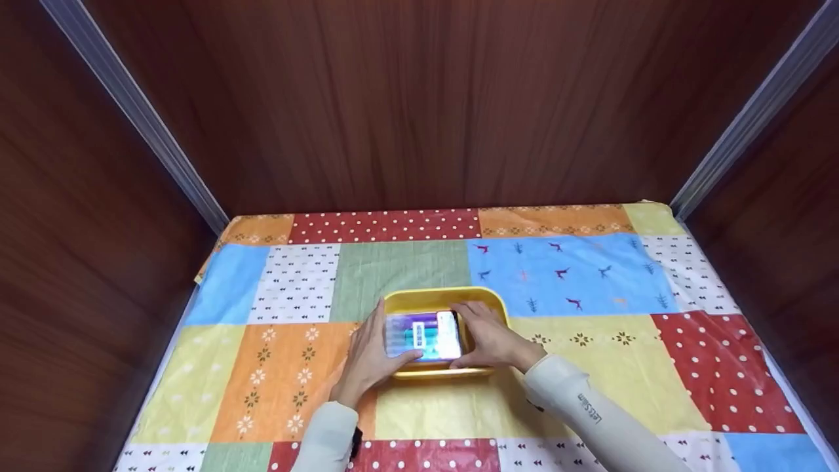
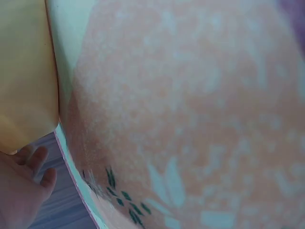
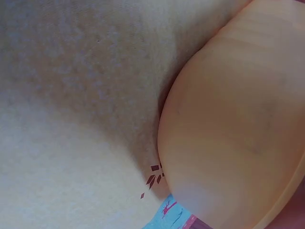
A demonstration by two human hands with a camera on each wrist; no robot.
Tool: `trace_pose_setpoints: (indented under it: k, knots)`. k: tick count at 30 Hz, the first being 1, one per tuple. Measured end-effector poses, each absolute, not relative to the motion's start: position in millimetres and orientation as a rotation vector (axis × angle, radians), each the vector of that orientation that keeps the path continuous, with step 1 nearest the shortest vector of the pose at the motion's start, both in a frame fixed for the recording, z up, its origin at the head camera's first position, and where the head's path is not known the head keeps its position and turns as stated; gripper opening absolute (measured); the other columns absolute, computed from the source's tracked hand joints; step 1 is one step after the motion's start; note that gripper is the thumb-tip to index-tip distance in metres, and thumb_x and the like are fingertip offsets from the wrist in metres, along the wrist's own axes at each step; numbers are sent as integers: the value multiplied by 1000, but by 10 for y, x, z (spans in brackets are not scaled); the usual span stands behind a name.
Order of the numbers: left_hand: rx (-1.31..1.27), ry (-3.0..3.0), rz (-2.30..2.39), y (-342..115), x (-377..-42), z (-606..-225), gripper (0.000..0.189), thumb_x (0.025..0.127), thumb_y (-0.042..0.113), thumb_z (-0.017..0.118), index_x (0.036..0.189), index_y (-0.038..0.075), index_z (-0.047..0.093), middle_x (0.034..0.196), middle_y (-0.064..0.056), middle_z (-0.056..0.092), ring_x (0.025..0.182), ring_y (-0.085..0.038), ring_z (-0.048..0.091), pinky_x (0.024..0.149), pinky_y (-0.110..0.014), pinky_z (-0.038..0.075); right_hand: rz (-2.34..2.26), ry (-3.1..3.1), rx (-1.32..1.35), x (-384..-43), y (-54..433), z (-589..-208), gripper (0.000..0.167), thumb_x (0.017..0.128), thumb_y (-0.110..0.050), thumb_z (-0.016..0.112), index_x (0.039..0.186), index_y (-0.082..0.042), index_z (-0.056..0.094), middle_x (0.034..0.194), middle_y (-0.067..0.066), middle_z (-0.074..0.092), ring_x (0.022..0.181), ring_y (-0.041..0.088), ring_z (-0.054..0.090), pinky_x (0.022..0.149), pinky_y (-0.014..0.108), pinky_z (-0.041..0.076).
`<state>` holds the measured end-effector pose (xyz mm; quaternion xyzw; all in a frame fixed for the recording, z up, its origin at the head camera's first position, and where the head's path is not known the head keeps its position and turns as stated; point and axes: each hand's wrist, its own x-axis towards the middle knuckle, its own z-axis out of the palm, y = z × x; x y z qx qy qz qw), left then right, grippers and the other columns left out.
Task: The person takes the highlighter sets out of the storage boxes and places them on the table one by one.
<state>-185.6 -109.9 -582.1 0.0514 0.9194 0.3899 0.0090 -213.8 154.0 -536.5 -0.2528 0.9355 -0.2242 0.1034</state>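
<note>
A shallow yellow plastic tray (image 1: 446,300) rests on the tablecloth. In it, or just over it, is a glossy rectangular pack (image 1: 429,337) with purple, teal and white print and a barcode-like label; its contents cannot be made out. My left hand (image 1: 370,357) grips the pack's left end, thumb on its near corner, fingers stretched along the tray's left rim. At the other end my right hand (image 1: 488,337) spans the pack's right side between fingers and thumb. The left wrist view shows the tray's outer wall (image 2: 26,71) and a hand (image 2: 21,191) below it. No hand appears in the right wrist view.
A patchwork tablecloth (image 1: 583,393) covers the table. Dark wood-grain panels (image 1: 419,105) stand behind it and at both sides, with metal strips (image 1: 137,118) at the corners. The tray's curved outer wall (image 3: 228,114) fills the right of the right wrist view.
</note>
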Motion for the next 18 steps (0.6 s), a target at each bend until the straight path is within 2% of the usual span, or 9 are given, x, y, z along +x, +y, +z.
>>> trace_pose_setpoints:
  k: [6, 14, 18]
  knots:
    - [151, 2828, 1258, -1101, -1876, -5805, 135, 66, 70, 82, 164, 22, 1, 169, -12, 21, 152, -41, 29, 122, -60, 28, -680, 2759, -780, -2167, 1542, -5368, 110, 69, -48, 91, 154, -8, 35, 152, 14, 43, 143, 35, 38, 120, 59, 29]
    - [137, 2766, 1242, -1109, -1826, -5799, 146, 56, 76, 83, 162, 33, -7, 172, -6, 11, 155, -41, 23, 123, -63, 21, -693, 2784, -772, -2193, 1522, -5412, 103, 64, -48, 92, 147, -11, 44, 143, 10, 52, 135, 30, 43, 119, 54, 31]
    - [139, 2768, 1251, -1129, -1832, -5784, 147, 55, 77, 83, 162, 34, -7, 172, -6, 11, 155, -42, 21, 123, -64, 21, -694, 2809, -779, -2219, 1504, -5373, 102, 61, -49, 93, 144, -11, 48, 139, 8, 56, 132, 29, 47, 119, 53, 33]
